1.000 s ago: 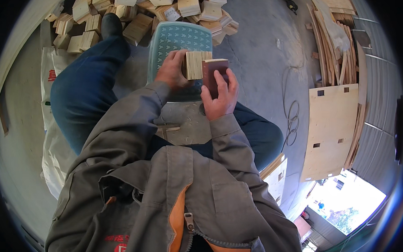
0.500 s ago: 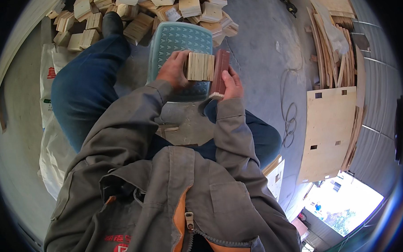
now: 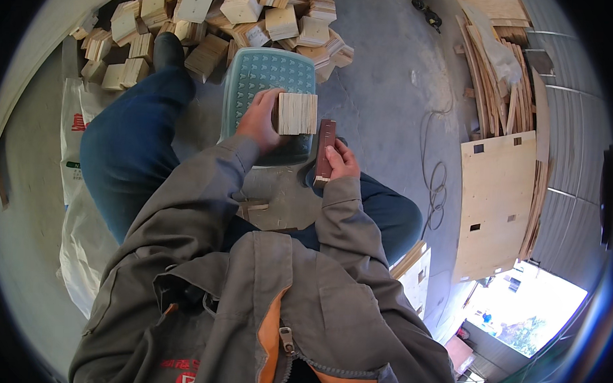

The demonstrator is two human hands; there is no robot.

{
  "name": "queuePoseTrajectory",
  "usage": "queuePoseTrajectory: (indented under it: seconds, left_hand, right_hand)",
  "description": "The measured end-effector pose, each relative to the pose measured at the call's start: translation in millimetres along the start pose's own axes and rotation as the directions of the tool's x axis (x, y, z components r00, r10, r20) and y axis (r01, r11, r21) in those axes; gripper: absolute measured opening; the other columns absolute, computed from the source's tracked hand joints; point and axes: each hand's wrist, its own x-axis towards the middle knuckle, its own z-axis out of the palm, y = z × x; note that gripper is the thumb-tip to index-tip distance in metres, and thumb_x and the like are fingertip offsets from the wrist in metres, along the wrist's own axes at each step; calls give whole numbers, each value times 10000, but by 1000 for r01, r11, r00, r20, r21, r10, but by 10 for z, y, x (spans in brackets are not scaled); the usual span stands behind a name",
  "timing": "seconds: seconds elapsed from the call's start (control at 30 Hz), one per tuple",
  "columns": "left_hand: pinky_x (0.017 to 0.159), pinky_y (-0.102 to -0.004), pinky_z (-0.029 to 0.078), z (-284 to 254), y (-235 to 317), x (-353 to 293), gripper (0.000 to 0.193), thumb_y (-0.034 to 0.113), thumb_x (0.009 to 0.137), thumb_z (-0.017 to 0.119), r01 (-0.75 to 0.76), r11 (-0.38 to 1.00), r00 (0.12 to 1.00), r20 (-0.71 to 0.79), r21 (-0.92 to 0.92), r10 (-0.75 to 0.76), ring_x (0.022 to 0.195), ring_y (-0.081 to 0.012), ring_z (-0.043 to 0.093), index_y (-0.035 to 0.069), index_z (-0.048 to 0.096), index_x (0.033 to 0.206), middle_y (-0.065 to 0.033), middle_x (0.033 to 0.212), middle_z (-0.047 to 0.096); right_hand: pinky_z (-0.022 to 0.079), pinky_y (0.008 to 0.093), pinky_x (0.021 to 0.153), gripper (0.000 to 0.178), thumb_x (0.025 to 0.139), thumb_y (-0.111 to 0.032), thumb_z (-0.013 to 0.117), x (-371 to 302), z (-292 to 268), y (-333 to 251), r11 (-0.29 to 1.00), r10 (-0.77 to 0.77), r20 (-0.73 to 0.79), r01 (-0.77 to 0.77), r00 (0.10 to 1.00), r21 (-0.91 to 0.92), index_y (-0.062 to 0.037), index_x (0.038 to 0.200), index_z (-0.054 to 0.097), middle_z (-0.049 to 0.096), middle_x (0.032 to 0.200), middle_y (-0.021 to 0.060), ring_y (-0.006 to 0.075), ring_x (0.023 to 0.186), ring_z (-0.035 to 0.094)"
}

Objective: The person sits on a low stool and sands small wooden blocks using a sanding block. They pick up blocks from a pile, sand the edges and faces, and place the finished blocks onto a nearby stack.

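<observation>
My left hand (image 3: 260, 119) is wrapped round the left side of a squarish block of stacked plywood pieces (image 3: 298, 114), its striped edges facing up. The block is over a blue-green plastic stool (image 3: 264, 63) with a raised pattern on its seat. To the right of the block, and apart from it, my right hand (image 3: 345, 162) grips a narrow reddish-brown sanding block (image 3: 326, 138) with small staple-like marks along its face. Its pale wooden end shows at the bottom. The fingers beneath both held things are partly hidden.
A heap of plywood blocks (image 3: 245, 14) lies beyond the stool. White sacking (image 3: 76, 217) is spread at the left by my leg. At the right are a coiled cable (image 3: 436, 189), a plywood sheet with square holes (image 3: 495, 205) and leaning wood strips (image 3: 489, 76).
My right hand has drawn the sanding block back toward me, away from the plywood block's side, turning its stapled face up. My left hand keeps hold of the plywood block.
</observation>
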Motion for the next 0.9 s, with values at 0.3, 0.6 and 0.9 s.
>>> queuePoseTrajectory:
  seconds: [0.3,0.6,0.9]
  left_hand:
    - [1161,-391,502,-200,306,58,995,33,629,943,-343,938,911,-225,57,347,1402,-335,519,62,456,1497,-162,1512,446]
    - [1100,-399,528,-10,125,-37,1055,-7,641,949,-43,870,996,-92,-490,-3,1333,-269,588,19,380,1528,-147,1464,537]
    - [1073,-435,539,-117,248,-104,733,132,842,828,362,465,932,331,-808,-151,1238,-289,666,-4,500,1482,-150,1369,657]
  right_hand:
    - [519,370,1043,647,877,-281,859,186,240,155,867,-258,70,263,963,-422,-34,1427,622,651,1403,168,278,1238,649]
    - [567,315,961,488,921,-106,801,69,368,9,938,-197,89,214,976,-272,-18,1378,652,724,1257,139,192,1115,687]
    - [539,306,856,587,986,-277,752,-120,87,-511,996,-92,45,91,995,24,19,1458,567,716,1272,91,149,1062,684]
